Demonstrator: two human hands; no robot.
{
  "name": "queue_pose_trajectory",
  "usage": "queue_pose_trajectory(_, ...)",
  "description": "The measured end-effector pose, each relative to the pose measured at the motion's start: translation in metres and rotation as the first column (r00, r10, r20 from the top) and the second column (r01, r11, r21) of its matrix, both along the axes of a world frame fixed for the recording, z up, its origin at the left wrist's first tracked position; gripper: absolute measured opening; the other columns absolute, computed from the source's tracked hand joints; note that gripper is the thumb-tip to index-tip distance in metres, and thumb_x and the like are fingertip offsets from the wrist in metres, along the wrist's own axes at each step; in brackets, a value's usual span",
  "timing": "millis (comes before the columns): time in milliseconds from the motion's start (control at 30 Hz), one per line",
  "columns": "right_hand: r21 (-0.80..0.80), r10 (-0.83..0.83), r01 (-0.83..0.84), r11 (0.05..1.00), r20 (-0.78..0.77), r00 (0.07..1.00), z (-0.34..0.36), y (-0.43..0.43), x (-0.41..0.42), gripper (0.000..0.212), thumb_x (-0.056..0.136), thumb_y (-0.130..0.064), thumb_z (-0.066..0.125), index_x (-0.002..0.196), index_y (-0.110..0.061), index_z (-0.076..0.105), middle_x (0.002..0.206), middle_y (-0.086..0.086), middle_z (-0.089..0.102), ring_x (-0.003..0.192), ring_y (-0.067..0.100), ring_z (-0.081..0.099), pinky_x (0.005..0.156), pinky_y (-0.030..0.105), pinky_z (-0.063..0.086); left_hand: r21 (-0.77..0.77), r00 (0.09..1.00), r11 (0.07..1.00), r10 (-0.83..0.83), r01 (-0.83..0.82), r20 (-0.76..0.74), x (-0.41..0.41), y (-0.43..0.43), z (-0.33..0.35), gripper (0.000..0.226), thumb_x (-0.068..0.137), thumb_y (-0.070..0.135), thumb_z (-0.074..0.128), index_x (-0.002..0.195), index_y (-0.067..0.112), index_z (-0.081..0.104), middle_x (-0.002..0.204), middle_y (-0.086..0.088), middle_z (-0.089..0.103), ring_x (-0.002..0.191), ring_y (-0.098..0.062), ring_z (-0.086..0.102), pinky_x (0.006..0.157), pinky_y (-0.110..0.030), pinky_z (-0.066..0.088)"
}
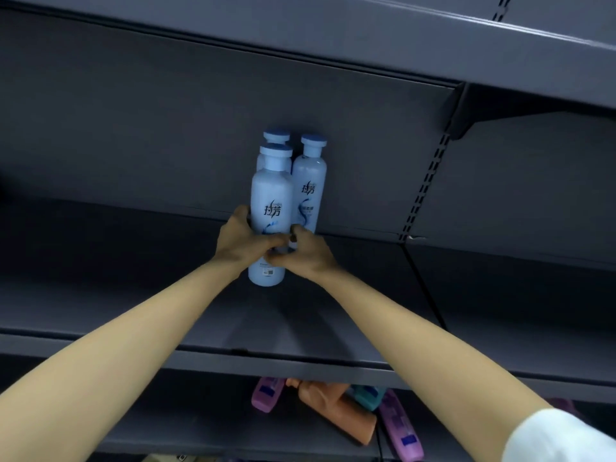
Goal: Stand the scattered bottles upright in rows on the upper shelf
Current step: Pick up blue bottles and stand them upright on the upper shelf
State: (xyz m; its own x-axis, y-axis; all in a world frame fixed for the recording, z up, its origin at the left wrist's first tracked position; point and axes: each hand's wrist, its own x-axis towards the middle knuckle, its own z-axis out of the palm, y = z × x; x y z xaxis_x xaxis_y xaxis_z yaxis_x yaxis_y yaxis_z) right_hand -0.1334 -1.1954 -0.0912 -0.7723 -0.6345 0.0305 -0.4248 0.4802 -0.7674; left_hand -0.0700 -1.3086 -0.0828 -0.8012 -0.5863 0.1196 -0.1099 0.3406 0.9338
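Both hands grasp one pale blue plastic bottle with a round blue cap [271, 201], which is upright on the dark grey metal upper shelf [133, 278]. The left hand [245, 243] curls around its left side and the right hand [306, 253] pinches it low on the right. Two bottles of the same kind stand upright close by, one directly behind it [276, 138] and one beside it at the back right [310, 191]. On the lower shelf lie an orange bottle [336, 411], a pink bottle [266, 395] and a purple bottle [400, 428].
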Motion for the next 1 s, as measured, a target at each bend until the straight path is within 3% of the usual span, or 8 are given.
queue_pose_trajectory(67, 0.181, 0.012, 0.008, 0.983, -0.111, 0.994, -0.008, 0.009, -0.003, 0.053, 0.085, -0.035, 0.065, 0.130, -0.014, 0.048, 0.130, 0.002, 0.054, 0.115, 0.017, 0.053, 0.094, 0.032, 0.047, -0.013, 1.000, 1.000, -0.007, 0.007, -0.010, -0.004, -0.003, -0.001, 0.053, 0.066, 0.015, 0.083, 0.106, 0.015, 0.047, 0.097, 0.001, 0.059, 0.086, -0.014, 0.059, 0.063, -0.025, 0.049)
queue_pose_trajectory(133, 0.390, 0.011, 0.077, 0.918, -0.219, 0.976, -0.016, 0.017, -0.007, 0.062, 0.090, -0.043, 0.056, 0.143, -0.017, 0.036, 0.142, 0.006, 0.042, 0.129, 0.027, 0.040, 0.104, 0.042, 0.039, -0.015, 1.000, 1.000, -0.013, 0.013, -0.023, -0.008, -0.006, -0.001, 0.052, 0.067, 0.015, 0.082, 0.106, 0.015, 0.047, 0.099, 0.001, 0.058, 0.088, -0.015, 0.058, 0.068, -0.027, 0.048)
queue_pose_trajectory(233, 0.558, -0.019, 0.170, 0.813, -0.265, 0.964, -0.022, 0.026, -0.013, 0.063, 0.093, -0.047, 0.047, 0.146, -0.020, 0.029, 0.149, 0.009, 0.031, 0.136, 0.034, 0.026, 0.109, 0.050, 0.029, -0.023, 0.999, 0.999, -0.025, 0.025, -0.024, -0.015, -0.012, -0.002, 0.053, 0.067, 0.015, 0.083, 0.107, 0.014, 0.048, 0.102, 0.000, 0.059, 0.093, -0.017, 0.058, 0.076, -0.033, 0.050)
queue_pose_trajectory(500, 0.596, -0.101, 0.229, 0.770, -0.240, 0.966, -0.022, 0.031, -0.019, 0.059, 0.095, -0.045, 0.043, 0.145, -0.018, 0.030, 0.149, 0.011, 0.031, 0.136, 0.034, 0.026, 0.108, 0.049, 0.028, -0.016, 0.999, 0.999, -0.044, 0.044, -0.021, -0.027, -0.028, -0.005, 0.060, 0.069, 0.014, 0.082, 0.118, 0.009, 0.047, 0.109, -0.002, 0.058, 0.098, -0.017, 0.057, 0.080, -0.035, 0.050)
queue_pose_trajectory(1000, 0.617, -0.143, 0.269, 0.740, -0.247, 0.958, -0.027, 0.023, -0.017, 0.057, 0.096, -0.045, 0.041, 0.145, -0.018, 0.031, 0.147, 0.012, 0.033, 0.135, 0.034, 0.027, 0.107, 0.048, 0.029, -0.063, 0.995, 0.994, -0.091, 0.088, -0.040, -0.026, -0.033, -0.013, 0.057, 0.074, 0.014, 0.078, 0.120, 0.008, 0.045, 0.105, 0.003, 0.054, 0.094, -0.011, 0.053, 0.078, -0.027, 0.045)
